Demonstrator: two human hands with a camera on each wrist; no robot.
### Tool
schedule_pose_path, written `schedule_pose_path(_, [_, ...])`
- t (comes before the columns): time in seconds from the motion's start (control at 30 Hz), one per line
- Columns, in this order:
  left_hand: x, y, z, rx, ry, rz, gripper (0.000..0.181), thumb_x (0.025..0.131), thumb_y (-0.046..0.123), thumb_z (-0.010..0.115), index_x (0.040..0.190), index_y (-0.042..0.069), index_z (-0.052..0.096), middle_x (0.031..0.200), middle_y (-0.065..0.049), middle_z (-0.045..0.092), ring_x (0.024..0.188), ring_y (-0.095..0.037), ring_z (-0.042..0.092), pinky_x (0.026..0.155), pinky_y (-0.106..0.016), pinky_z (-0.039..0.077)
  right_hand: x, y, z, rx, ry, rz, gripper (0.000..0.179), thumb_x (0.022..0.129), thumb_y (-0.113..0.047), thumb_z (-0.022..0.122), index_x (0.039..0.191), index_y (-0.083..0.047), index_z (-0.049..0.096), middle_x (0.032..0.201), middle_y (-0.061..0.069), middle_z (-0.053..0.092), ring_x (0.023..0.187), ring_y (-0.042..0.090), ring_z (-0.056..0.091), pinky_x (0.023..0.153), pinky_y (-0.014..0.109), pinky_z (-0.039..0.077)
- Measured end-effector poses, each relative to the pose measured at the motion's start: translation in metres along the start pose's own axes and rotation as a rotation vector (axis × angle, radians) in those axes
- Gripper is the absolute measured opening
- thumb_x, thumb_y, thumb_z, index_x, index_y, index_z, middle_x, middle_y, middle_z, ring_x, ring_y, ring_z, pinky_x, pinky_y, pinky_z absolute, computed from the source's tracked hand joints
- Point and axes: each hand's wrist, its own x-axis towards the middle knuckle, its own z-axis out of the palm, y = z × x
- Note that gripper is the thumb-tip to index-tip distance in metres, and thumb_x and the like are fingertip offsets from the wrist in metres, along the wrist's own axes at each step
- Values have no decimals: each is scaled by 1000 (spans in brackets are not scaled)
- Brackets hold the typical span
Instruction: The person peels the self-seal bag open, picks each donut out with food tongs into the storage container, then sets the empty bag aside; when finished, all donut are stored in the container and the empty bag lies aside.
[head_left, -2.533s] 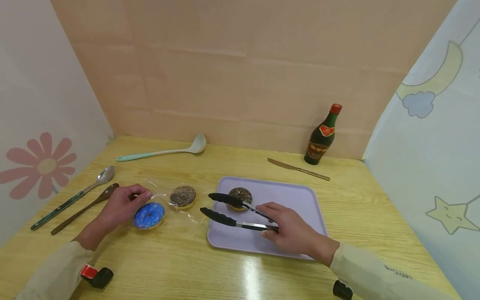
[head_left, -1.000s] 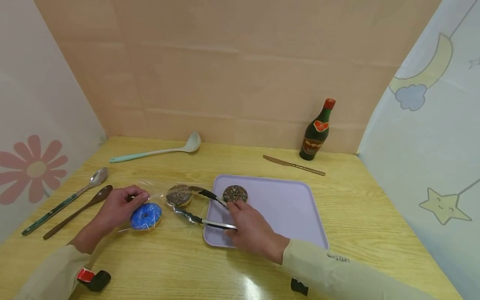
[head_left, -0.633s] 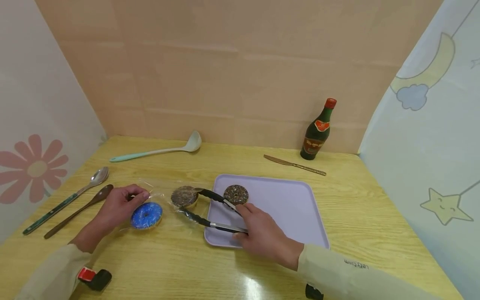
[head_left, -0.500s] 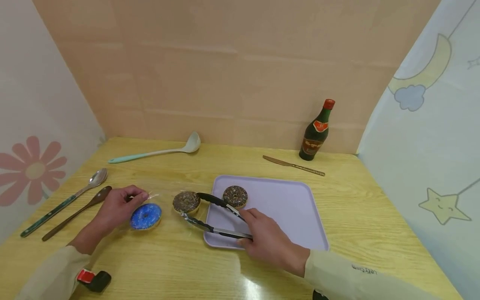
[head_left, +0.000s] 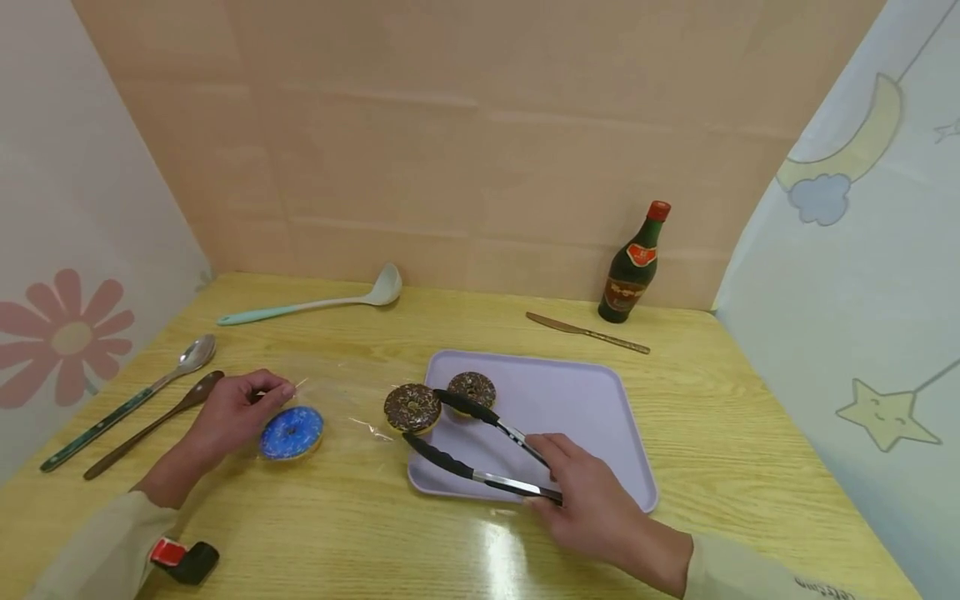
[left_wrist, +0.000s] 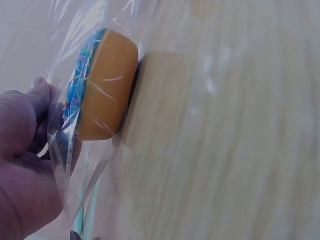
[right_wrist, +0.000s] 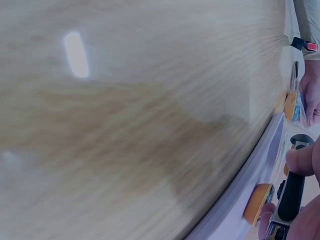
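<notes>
My left hand pinches the edge of a clear plastic bag, with a blue sprinkled donut inside beside the fingertips. The left wrist view shows the blue donut through the film. In my right hand is a pair of black-tipped tongs. Their tips are at either side of a chocolate donut, at the bag's right end and the left edge of a lilac tray. Whether the tips squeeze it I cannot tell. A second chocolate donut lies on the tray, just behind the tongs.
At the left lie a green-handled spoon and a brown wooden spoon. A ladle lies along the back. Behind the tray are a gold knife and a standing green bottle. Walls close off the back and sides.
My right hand reached left with the tongs into the bag, then drew back right. The chocolate donut slid with them from mid-bag to the tray's left edge. My left hand stayed put.
</notes>
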Motion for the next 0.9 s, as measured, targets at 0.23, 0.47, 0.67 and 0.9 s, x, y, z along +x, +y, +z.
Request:
schedule_pose_path(0.23, [1, -2, 0, 26, 10, 15, 15, 95, 10, 59, 94, -1, 69, 82, -10, 64, 66, -11, 50, 58, -22, 43, -27, 12, -8, -7, 99, -25, 58, 70, -11, 82, 122, -4, 55, 113, -1, 55, 73, 6, 51, 61, 23, 44])
schedule_pose_path(0.47, [1, -4, 0, 47, 12, 23, 13, 95, 10, 60, 93, 1, 69, 81, -8, 64, 64, -11, 50, 56, -23, 42, -48, 24, -23, -4, 166, 5, 63, 67, -7, 84, 123, -5, 55, 112, -1, 57, 74, 6, 54, 60, 24, 46])
schedule_pose_path(0.67, [1, -7, 1, 48, 19, 29, 12, 94, 8, 60, 93, 1, 69, 82, -9, 65, 65, -11, 51, 56, -22, 43, -60, 38, -36, -50, 195, 120, 63, 67, -9, 85, 122, -6, 56, 103, -4, 56, 72, 4, 49, 55, 22, 41])
schedule_pose_path(0.9, [-1, -5, 2, 15, 18, 36, 12, 94, 8, 60, 93, 0, 69, 81, -10, 64, 63, -12, 50, 55, -23, 42, -67, 57, -40, -156, 216, 149, 60, 65, -10, 85, 117, 1, 58, 100, 0, 57, 69, 1, 46, 57, 25, 40])
